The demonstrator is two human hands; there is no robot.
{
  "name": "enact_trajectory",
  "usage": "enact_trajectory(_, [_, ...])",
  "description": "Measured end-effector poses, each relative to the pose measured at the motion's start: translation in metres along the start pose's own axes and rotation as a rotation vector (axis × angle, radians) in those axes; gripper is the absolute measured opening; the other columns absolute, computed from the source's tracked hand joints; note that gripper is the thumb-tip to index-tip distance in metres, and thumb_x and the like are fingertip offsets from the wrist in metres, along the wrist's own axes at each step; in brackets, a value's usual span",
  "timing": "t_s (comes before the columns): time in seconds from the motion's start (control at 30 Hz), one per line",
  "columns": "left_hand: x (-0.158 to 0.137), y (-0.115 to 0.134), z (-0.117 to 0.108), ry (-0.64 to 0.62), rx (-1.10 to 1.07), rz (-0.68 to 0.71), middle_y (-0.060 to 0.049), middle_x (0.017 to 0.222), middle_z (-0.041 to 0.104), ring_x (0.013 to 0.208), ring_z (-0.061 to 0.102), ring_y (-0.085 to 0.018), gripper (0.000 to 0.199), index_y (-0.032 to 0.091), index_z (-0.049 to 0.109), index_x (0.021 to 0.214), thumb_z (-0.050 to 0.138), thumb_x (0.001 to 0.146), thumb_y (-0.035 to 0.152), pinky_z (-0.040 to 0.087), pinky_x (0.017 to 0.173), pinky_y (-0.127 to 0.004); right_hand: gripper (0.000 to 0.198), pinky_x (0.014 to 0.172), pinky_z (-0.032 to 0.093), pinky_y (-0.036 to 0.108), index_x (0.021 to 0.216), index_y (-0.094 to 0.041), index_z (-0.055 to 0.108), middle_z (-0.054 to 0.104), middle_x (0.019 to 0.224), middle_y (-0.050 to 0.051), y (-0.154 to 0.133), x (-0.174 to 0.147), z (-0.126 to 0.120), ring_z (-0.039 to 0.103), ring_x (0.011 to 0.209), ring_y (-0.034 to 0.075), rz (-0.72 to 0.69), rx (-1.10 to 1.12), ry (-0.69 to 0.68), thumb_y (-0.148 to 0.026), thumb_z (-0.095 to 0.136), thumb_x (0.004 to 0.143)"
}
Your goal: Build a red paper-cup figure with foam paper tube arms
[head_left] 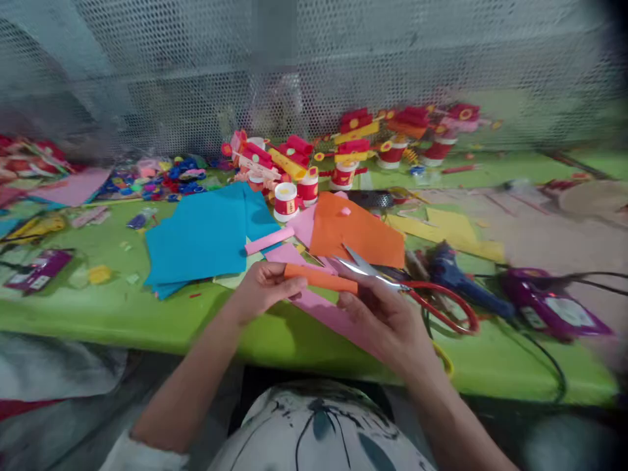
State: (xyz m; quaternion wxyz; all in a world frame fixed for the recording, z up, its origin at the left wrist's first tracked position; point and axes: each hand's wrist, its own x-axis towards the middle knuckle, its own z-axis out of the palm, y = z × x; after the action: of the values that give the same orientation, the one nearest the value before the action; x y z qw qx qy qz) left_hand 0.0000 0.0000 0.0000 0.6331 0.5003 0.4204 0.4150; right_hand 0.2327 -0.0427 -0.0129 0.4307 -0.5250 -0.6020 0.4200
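Observation:
An orange paper roll point(321, 278) is held level between my two hands above the front of the table. My left hand point(265, 288) pinches its left end, and my right hand point(385, 317) has its fingers closed at the right end. Scissors with red handles point(449, 302) lie just behind my right hand, their blades pointing left; part of them is hidden by the fingers. Beneath the roll is a pink paper strip point(318, 307). A rolled pink paper tube point(269, 241) rests behind my left hand, near an orange sheet point(358, 232).
Blue sheets point(201, 232) spread at left. Several decorated paper cups point(286, 199) stand along the back by the perforated metal panel point(196, 72). A blue glue gun point(466, 281) and a purple box point(552, 304) with cables are at right. Yellow paper point(454, 229) lies behind them.

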Motion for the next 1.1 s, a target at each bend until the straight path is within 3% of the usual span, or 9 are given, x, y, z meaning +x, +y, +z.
enact_trajectory(0.3, [0.0, -0.004, -0.004, -0.045, 0.076, 0.039, -0.006, 0.071, 0.074, 0.068, 0.068, -0.014, 0.037, 0.013, 0.083, 0.088, 0.081, 0.084, 0.05, 0.058, 0.067, -0.025, 0.041, 0.067, 0.048, 0.031, 0.13, -0.027, 0.07, 0.07, 0.096, 0.004, 0.002, -0.001, 0.001, 0.06, 0.077, 0.016, -0.015, 0.034, -0.002, -0.046, 0.07, 0.094])
enact_trajectory(0.47, [0.001, -0.009, -0.006, -0.037, 0.074, 0.031, -0.006, 0.07, 0.075, 0.068, 0.069, -0.014, 0.04, 0.013, 0.083, 0.09, 0.079, 0.087, 0.053, 0.058, 0.068, -0.024, 0.043, 0.066, 0.049, 0.03, 0.131, -0.028, 0.068, 0.067, 0.087, 0.001, 0.002, -0.001, 0.002, 0.06, 0.074, 0.016, -0.035, 0.042, 0.042, -0.045, 0.074, 0.092])
enact_trajectory(0.67, [0.006, -0.017, -0.009, -0.008, -0.128, -0.045, -0.005, 0.069, 0.074, 0.061, 0.068, -0.012, 0.04, 0.013, 0.083, 0.093, 0.075, 0.091, 0.052, 0.058, 0.062, -0.022, 0.055, 0.065, 0.052, 0.031, 0.137, -0.027, 0.057, 0.072, 0.095, 0.003, -0.004, -0.001, 0.005, 0.065, 0.077, 0.016, -0.034, 0.182, 0.08, -0.042, 0.078, 0.088])
enact_trajectory(0.8, [0.009, -0.017, -0.011, -0.089, -0.278, -0.1, -0.014, 0.091, 0.081, 0.062, 0.068, -0.012, 0.045, 0.01, 0.082, 0.104, 0.07, 0.095, 0.052, 0.058, 0.061, -0.022, 0.042, 0.062, 0.051, 0.029, 0.125, -0.027, 0.059, 0.074, 0.101, 0.004, -0.006, 0.0, 0.006, 0.062, 0.071, 0.013, -0.058, 0.224, 0.11, -0.036, 0.078, 0.088])
enact_trajectory(0.87, [0.009, -0.016, -0.011, -0.133, -0.33, -0.141, -0.017, 0.098, 0.082, 0.063, 0.069, -0.013, 0.046, 0.009, 0.08, 0.108, 0.068, 0.096, 0.051, 0.058, 0.059, -0.022, 0.045, 0.06, 0.052, 0.03, 0.128, -0.028, 0.058, 0.074, 0.106, 0.004, -0.007, 0.002, 0.007, 0.06, 0.068, 0.012, -0.043, 0.273, 0.106, -0.036, 0.078, 0.088])
enact_trajectory(0.97, [0.009, -0.014, -0.012, -0.172, -0.404, -0.201, -0.016, 0.093, 0.082, 0.066, 0.072, -0.015, 0.044, 0.009, 0.077, 0.113, 0.065, 0.098, 0.049, 0.057, 0.056, -0.02, 0.055, 0.06, 0.053, 0.031, 0.133, -0.031, 0.057, 0.072, 0.112, 0.004, -0.009, 0.005, 0.009, 0.06, 0.07, 0.013, 0.038, 0.411, 0.064, -0.04, 0.082, 0.085])
enact_trajectory(1.1, [0.009, -0.012, -0.012, -0.231, -0.469, -0.264, -0.012, 0.08, 0.08, 0.066, 0.073, -0.017, 0.042, 0.008, 0.076, 0.109, 0.062, 0.1, 0.047, 0.058, 0.054, -0.022, 0.045, 0.06, 0.051, 0.03, 0.118, -0.028, 0.064, 0.073, 0.113, 0.005, -0.016, 0.008, 0.015, 0.06, 0.068, 0.012, 0.13, 0.513, -0.026, -0.044, 0.085, 0.082])
